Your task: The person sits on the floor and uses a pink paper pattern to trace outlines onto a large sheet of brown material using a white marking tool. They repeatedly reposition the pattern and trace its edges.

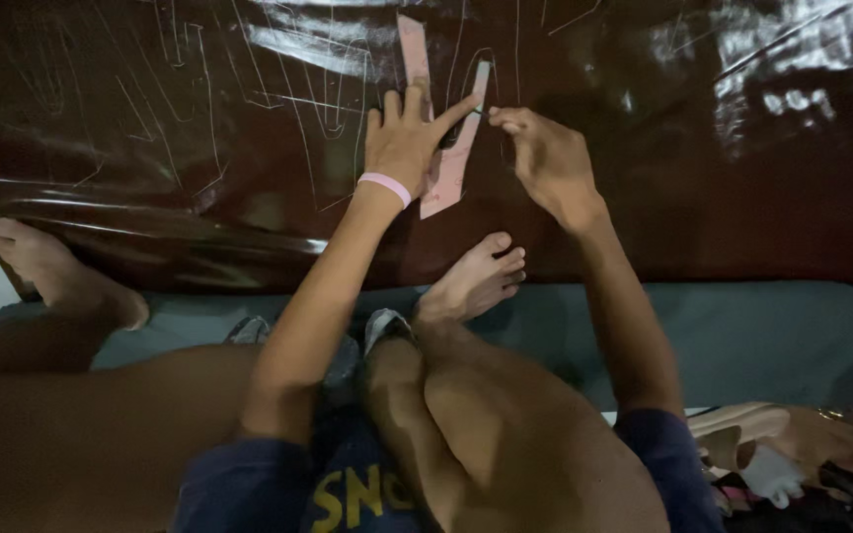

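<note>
Two hands at work on glossy dark-brown leather sheet (644, 197). Left hand (407, 143), fingers spread flat, presses pink paper template (446, 173) onto sheet. Right hand (545, 158), fingers pinched around thin marking tool (479, 109) at template's edge.

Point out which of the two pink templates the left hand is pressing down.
The lower, slanted pink template, under the left hand; the other template lies free above the fingers.

Glossy dark-brown sheet (703, 197) with pink template (446, 168) over grey-green floor mat (742, 336).
</note>
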